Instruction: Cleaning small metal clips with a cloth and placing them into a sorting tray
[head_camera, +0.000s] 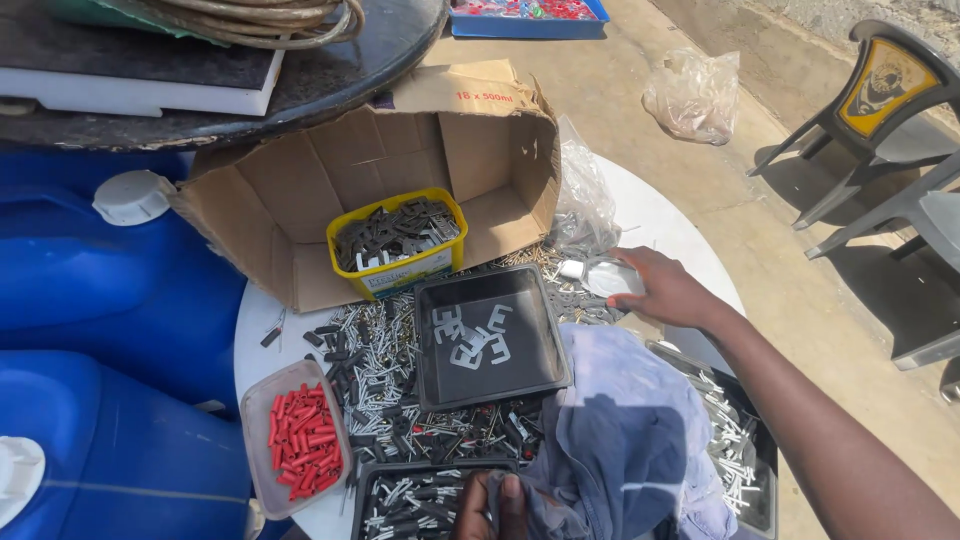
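Note:
My right hand (668, 290) reaches across the round white table (655, 215) and rests on a small clear bag (610, 278) among loose metal parts. At the bottom edge, my left hand (492, 505) grips a grey-blue cloth (620, 440) draped over the table. A black tray (492, 337) with a few white clips sits between the hands. Below it lies another black tray (425, 500) of screws and plugs. Loose screws and black plugs (375, 365) cover the table around them.
An open cardboard box (400, 170) lies on its side with a yellow tub (398, 242) of dark clips in it. A clear tub of red plugs (298, 435) sits left. Blue drums (110, 300) stand left, grey chairs (880, 130) right, a plastic bag (695, 95) on the ground.

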